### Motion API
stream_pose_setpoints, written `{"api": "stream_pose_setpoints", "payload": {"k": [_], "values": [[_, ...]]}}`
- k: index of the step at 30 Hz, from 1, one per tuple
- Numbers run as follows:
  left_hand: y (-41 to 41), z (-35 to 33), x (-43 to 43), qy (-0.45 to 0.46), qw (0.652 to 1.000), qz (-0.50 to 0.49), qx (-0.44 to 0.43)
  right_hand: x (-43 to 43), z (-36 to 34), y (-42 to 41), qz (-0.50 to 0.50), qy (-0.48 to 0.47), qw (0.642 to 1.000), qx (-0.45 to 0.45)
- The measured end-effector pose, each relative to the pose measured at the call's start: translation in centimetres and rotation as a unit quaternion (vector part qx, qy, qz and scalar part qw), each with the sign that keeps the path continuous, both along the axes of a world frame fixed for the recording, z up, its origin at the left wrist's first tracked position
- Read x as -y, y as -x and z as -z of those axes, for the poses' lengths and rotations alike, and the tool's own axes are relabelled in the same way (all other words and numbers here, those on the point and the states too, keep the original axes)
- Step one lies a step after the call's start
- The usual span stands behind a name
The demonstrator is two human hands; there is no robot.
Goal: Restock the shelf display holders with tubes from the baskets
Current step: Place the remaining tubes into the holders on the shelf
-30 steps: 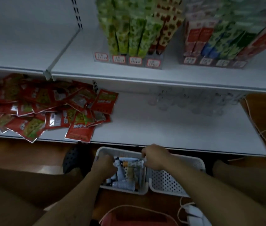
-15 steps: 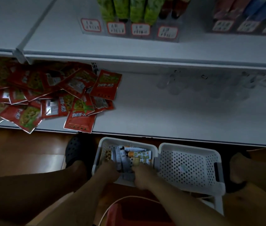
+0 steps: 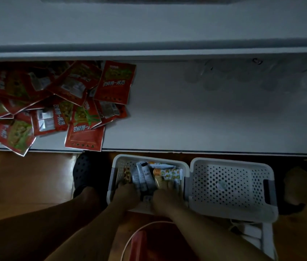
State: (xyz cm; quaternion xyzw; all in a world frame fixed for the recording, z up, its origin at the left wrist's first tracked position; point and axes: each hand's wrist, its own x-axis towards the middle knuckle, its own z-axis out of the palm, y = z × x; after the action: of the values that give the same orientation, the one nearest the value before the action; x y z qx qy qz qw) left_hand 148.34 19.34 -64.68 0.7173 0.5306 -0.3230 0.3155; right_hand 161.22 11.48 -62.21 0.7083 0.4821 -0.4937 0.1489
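Slim tubes [image 3: 143, 176] (perforated plastic basket [image 3: 113, 173])

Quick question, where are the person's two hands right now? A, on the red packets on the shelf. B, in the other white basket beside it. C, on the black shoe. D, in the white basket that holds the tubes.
D: the left hand and the right hand both reach among the tubes in the basket next to the black shoe; the neighbouring basket has no hand in it.
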Motion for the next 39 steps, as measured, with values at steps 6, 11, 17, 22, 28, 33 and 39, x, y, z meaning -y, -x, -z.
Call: {"api": "stream_pose_setpoints", "payload": {"k": [6, 11, 17, 22, 28, 33, 39], "values": [[-0.4, -1.3, 0.4, -0.069, 0.993, -0.092, 0.014, 0.2, -0.4, 0.0, 0.092, -0.084, 0.992, -0.015], [-1.4, -3.0, -1.0, -0.054, 0.986, -0.142, 0.066, -0.7, -1.6, -2.6, 0.154, -0.091, 0.983, -0.035], [-2.9, -8.1, -1.6, -0.007, 0.919, -0.317, 0.236, -1.6, -6.1, -5.3, 0.480, -0.019, 0.849, -0.221], [-4.1, -12.9, -1.5, 0.069, 0.903, -0.287, 0.312, -0.7, -10.3, -6.0, 0.567, -0.104, 0.743, -0.339], [-6.1, -21.0, -2.1, -0.041, 0.887, -0.177, 0.425, -0.8, -16.5, -6.7, 0.452, -0.293, 0.788, -0.298], [-7.4, -29.7, -3.2, -0.135, 0.858, -0.065, 0.492, -1.6, -24.4, -8.0, 0.367, -0.447, 0.793, -0.191], [-8.8, -39.2, -3.9, -0.263, 0.798, -0.009, 0.542, -2.4, -34.3, -9.7, 0.283, -0.581, 0.750, -0.138]]}}
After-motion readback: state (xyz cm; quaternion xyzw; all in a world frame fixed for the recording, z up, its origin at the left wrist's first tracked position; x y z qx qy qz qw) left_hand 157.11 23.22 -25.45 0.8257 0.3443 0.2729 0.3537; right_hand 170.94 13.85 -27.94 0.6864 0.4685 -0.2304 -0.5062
